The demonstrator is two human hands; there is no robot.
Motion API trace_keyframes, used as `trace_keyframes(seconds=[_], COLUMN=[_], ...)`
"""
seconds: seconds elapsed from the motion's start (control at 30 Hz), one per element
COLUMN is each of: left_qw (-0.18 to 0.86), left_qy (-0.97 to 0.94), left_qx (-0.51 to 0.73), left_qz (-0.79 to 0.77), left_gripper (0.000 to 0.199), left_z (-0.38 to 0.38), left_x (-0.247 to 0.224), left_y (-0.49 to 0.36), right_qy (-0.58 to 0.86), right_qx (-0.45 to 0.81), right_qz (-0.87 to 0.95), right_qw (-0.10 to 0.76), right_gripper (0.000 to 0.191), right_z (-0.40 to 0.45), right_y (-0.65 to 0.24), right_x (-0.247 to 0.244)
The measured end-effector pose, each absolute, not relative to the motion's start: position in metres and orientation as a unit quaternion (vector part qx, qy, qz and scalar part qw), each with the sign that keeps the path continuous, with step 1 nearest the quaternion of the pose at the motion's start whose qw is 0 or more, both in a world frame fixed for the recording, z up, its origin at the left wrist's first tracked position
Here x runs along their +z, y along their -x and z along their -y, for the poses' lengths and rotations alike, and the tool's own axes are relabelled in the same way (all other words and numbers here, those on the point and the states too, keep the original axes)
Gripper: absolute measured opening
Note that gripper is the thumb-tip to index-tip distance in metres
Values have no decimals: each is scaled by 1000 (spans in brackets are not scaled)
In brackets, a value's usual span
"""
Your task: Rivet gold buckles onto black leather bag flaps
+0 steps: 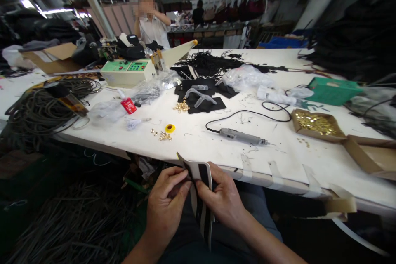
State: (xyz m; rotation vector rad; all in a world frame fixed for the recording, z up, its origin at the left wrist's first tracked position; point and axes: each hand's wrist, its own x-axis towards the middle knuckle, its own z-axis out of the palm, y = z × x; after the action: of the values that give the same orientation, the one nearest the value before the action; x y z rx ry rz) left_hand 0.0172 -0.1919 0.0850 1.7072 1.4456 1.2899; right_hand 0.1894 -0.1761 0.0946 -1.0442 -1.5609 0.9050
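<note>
In front of the table's edge I hold a black-and-white flat piece [204, 173] upright over my lap; it looks like a layered panel, but its exact kind is unclear. My right hand [221, 196] is closed on its right side, thumb across the face. The fingers of my left hand [168, 198] pinch at its left edge, where the layers part; any small part between those fingertips is hidden. On the table beyond lie a grey electric screwdriver [241, 136], a yellow ring-shaped roll [170, 128] and several small gold metal pieces [165, 136].
A cardboard tray of gold pieces [318, 123] and a green box [334, 90] stand at right. Black panels [207, 105], a red bottle [128, 105] and a green-fronted machine [128, 72] are farther back. Coiled cords [27, 111] lie left. Across the table stands a person [153, 29].
</note>
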Motion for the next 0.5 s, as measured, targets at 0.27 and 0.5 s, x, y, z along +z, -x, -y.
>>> trace_keyframes(seconds=[0.27,0.5], left_qw=[236,452], left_qy=[-753,-756], left_qx=[407,171], left_qz=[-461,-441], left_gripper=[52,16], left_z=[137,98], left_x=[113,130], left_y=[-27,-47], right_qy=[422,438], right_qx=[510,630], right_qz=[599,499], right_qw=[450,403], right_gripper=[11,19], right_z=[168,163], right_y=[-244,-272], right_x=[113,101])
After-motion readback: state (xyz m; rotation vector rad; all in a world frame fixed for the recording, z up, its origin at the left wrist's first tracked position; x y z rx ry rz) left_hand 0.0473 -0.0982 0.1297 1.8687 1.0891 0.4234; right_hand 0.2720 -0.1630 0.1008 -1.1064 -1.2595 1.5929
